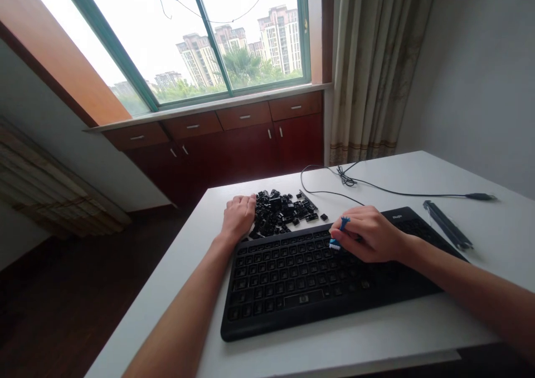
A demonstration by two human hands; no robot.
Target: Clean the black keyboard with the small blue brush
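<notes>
A black keyboard (288, 272) with its keycaps off lies on the white table, its bare key sockets showing. My right hand (370, 233) is over its right half, fingers closed around a small blue brush (335, 242) with white bristles. The bristles point down at the upper rows of sockets; I cannot tell whether they touch. My left hand (239, 216) rests on the table beyond the keyboard's far left corner, against a heap of loose black keycaps (276, 211). Its fingers lie outstretched, the tips partly hidden, and no held thing shows.
A black cable (401, 190) runs behind the keyboard, with a tied bundle and a plug (480, 197) at the right. A long dark strip (448, 226) lies to the keyboard's right. Beyond the white table (167, 311) stand red-brown cabinets (234, 149) under a window.
</notes>
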